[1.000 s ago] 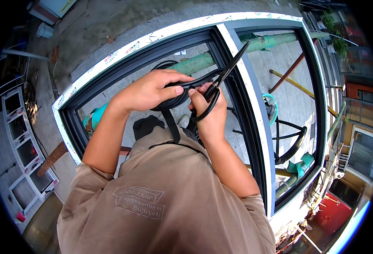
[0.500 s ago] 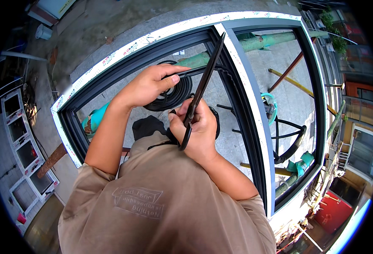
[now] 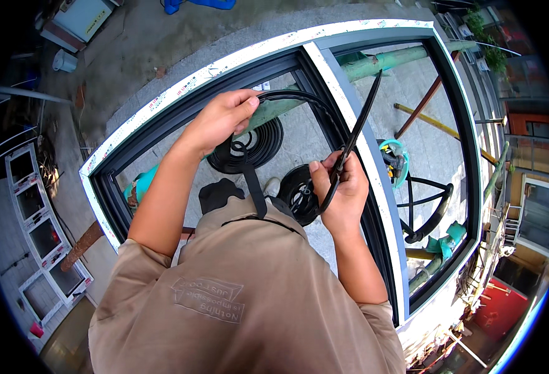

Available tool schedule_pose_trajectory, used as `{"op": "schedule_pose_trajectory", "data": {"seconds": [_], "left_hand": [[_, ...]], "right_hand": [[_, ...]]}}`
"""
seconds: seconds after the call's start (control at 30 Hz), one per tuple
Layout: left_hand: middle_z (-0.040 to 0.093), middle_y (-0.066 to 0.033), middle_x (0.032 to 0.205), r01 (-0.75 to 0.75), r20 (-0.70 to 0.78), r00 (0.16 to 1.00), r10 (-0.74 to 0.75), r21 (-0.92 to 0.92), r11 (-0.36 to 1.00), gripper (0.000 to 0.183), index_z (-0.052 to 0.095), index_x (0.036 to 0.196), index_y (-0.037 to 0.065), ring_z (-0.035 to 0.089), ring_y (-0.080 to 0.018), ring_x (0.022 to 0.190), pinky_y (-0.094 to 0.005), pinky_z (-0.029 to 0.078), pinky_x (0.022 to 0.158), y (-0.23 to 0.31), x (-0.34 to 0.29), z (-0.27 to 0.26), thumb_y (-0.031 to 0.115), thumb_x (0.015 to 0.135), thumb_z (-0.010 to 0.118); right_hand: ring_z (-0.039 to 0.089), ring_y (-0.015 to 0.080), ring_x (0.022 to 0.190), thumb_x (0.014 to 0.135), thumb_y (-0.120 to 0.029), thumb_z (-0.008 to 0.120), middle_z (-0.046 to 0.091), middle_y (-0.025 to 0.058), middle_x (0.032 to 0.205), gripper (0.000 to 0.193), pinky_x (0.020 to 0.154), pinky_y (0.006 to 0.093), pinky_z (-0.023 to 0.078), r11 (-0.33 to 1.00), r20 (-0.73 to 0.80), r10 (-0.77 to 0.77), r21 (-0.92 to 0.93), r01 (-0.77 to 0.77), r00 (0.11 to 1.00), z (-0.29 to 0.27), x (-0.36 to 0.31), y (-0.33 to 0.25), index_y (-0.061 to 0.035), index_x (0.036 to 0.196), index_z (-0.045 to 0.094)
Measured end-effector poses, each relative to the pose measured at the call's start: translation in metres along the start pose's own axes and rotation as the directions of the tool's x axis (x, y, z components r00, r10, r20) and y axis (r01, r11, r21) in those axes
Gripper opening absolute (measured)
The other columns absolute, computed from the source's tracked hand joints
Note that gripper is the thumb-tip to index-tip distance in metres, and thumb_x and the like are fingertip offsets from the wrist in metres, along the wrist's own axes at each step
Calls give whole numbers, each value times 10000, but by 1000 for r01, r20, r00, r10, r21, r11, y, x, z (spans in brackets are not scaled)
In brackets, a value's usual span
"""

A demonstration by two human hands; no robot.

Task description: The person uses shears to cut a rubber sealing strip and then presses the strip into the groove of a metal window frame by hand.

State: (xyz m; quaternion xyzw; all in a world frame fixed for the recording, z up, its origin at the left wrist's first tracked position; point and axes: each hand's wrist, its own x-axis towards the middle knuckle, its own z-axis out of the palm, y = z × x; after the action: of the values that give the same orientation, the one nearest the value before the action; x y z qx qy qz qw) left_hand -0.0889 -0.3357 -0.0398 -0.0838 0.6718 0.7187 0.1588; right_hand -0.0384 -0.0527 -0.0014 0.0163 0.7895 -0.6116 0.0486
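My left hand [image 3: 221, 121] is closed, its thumb and fingers pinching a black rubber sealing strip [image 3: 296, 95]. The strip arches rightward from the fingertips to the middle bar of a dark grey window frame [image 3: 383, 206]. In my closed right hand [image 3: 344, 193] are long black scissors [image 3: 363, 118], their blades pointing up and away over the middle bar. Below the left hand lies a coil of black strip [image 3: 267, 142]. Another black coil [image 3: 299, 190] is left of the right hand, partly hidden by it.
Green-wrapped poles [image 3: 405, 57] run beneath the frame. A teal bucket [image 3: 399, 159] with tools shows through the right opening, near a black curved metal stand [image 3: 439, 209]. White-framed panels [image 3: 44, 224] lie at the left; a red board [image 3: 498, 308] is at lower right.
My right hand has moved right with the scissors, away from my left hand. The left hand has shifted slightly left, and the strip now arches upward. Both coils show more.
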Motion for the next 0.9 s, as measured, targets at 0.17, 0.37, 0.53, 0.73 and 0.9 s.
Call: {"op": "schedule_pose_trajectory", "data": {"seconds": [0.17,0.37,0.53,0.73,0.9], "left_hand": [[562,41,919,-68,-184,982,37,-163,984,513,627,1531,-106,522,-81,805,-284,451,722,-2,27,31,269,1187,692],[596,40,896,-190,-289,953,97,-317,929,223,705,1147,56,540,-83,767,-274,461,743,-9,78,59,275,1190,699],[617,32,890,-226,-425,901,82,-300,927,254,727,1133,30,547,-86,760,-292,472,725,-12,99,80,274,1192,689],[638,9,938,-126,-395,918,-29,-360,925,274,706,1086,45,611,-98,804,-279,500,704,-7,95,77,286,1208,661],[672,-11,987,-118,-374,926,-43,-396,911,252,722,1133,27,637,-101,816,-265,514,695,-6,107,75,267,1197,682]], "right_hand": [[561,108,661,966,-147,928,659,42,756,286,634,306,482,904,-92,-264,-369,213,960,-34,43,-31,-26,1008,673],[767,385,843,921,-193,954,779,145,924,349,788,485,588,756,-54,-386,-591,282,921,-37,112,-41,-25,1084,695],[753,405,1004,805,-348,1036,782,152,1006,574,909,518,566,733,13,-397,-597,325,918,-14,152,-23,-5,1150,731],[763,393,1036,749,-417,1058,809,145,1048,656,938,519,571,717,25,-331,-644,269,943,6,162,-16,-12,1166,753],[760,405,1068,711,-424,1076,823,156,1080,677,976,517,561,672,54,-264,-706,224,963,11,165,-22,-14,1147,759]]}}
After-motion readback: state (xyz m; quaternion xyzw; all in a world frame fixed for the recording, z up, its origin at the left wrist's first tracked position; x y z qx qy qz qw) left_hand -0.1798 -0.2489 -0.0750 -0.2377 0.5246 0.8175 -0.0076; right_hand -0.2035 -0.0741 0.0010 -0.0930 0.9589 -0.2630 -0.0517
